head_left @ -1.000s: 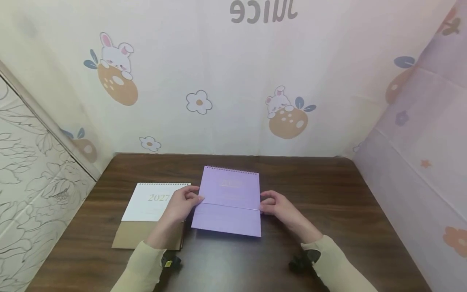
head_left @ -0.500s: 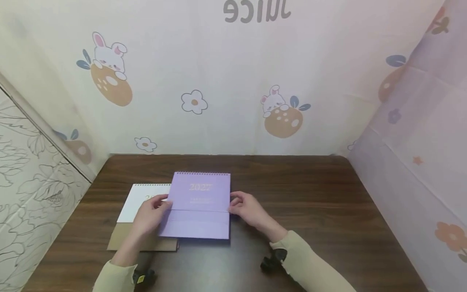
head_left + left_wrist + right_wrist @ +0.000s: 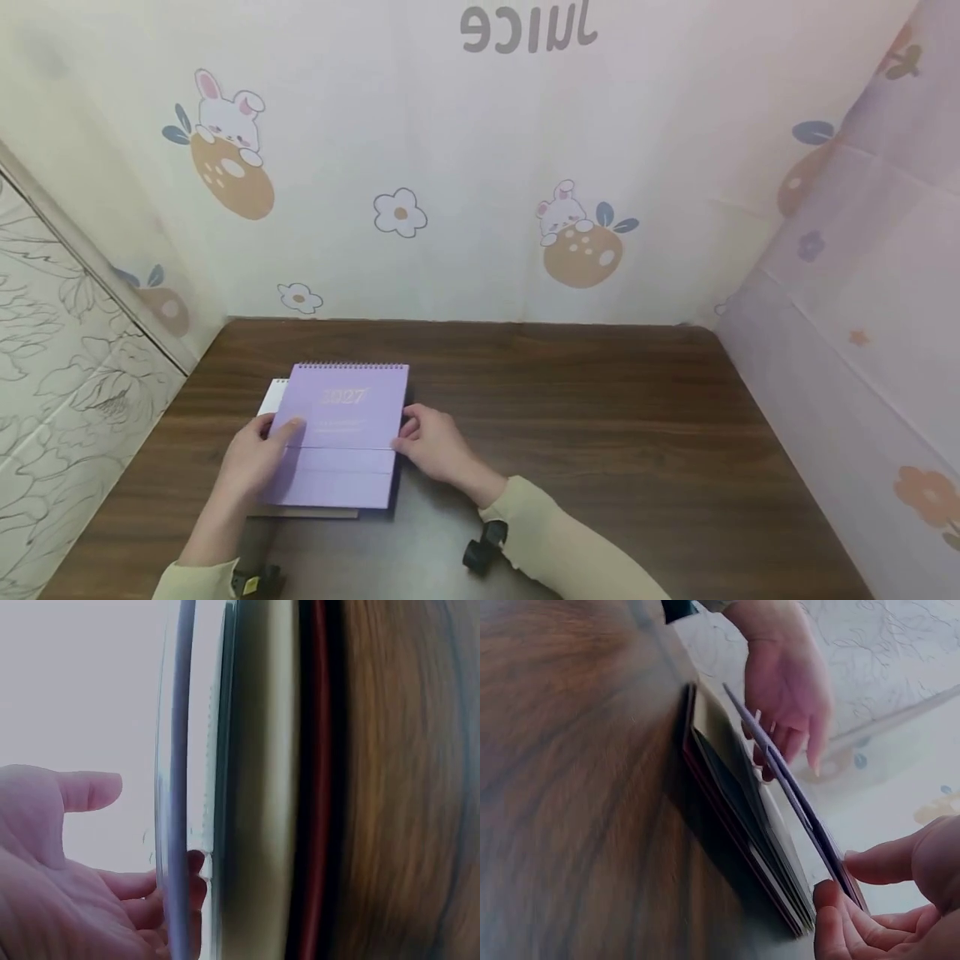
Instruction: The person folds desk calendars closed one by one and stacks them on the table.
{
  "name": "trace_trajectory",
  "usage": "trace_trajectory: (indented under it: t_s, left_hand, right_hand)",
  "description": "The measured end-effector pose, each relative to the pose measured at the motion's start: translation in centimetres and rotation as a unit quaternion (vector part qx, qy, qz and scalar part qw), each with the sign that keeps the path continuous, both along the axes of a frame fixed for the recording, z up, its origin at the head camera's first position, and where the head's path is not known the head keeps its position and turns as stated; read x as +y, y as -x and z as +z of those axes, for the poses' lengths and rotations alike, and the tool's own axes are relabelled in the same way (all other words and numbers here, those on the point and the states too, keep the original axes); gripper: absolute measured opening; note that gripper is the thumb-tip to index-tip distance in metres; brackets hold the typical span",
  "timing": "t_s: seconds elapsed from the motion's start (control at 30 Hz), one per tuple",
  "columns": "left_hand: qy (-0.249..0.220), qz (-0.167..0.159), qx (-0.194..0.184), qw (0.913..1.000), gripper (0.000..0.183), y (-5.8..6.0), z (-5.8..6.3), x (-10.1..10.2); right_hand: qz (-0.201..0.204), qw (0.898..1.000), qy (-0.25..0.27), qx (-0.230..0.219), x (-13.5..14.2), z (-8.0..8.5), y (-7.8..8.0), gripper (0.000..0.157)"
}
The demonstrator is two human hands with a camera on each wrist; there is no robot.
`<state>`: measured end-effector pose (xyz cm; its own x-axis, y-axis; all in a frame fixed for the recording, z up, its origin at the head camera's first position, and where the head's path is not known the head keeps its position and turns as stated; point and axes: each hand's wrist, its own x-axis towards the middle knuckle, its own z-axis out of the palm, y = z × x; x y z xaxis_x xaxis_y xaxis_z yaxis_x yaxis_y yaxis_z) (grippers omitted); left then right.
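A purple spiral-bound desk calendar, marked 2027, is held between my two hands at the table's left. My left hand grips its left edge, thumb over the cover and fingers underneath. With thumb and fingers, my right hand pinches the right edge. Under it lies a white desk calendar, mostly hidden; its top left corner and a strip of its tan base show. From the right wrist view, the purple calendar hangs tilted just above that lower stack, a narrow gap between them.
The dark wooden table extends to the right and front. Behind it hangs a curtain printed with rabbits and flowers, and a panel with line-drawn flowers stands at the left. Each wrist wears a small black camera.
Both hands have carried the purple calendar leftward from mid-table, over the white calendar, which it now mostly covers. The white calendar has stayed in place.
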<state>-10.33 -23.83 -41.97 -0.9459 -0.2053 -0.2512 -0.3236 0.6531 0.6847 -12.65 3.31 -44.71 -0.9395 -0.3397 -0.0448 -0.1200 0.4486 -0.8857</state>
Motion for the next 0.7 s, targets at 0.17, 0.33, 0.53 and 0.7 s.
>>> trace_trajectory:
  t_s: [0.17,0.33,0.53,0.7]
  left_hand:
    - [0.022,0.018,-0.006,0.9996,0.086,0.0,-0.1,-1.4]
    - [0.020,0.040,-0.012,0.9989,0.087,0.0,-1.1,-2.4]
    - [0.003,0.055,-0.012,0.9984,0.085,0.1,-1.6,-2.5]
    - [0.001,0.062,-0.006,0.9980,0.084,0.1,-1.6,-2.5]
  right_hand:
    - [0.013,0.999,-0.031,0.013,-2.0,0.0,-0.1,0.047]
    - [0.031,0.996,-0.076,0.031,-3.2,-0.4,0.2,0.049]
    - [0.057,0.992,-0.106,0.046,-3.7,-1.1,0.6,0.050]
    - [0.075,0.987,-0.129,0.066,-3.8,-1.3,0.8,0.051]
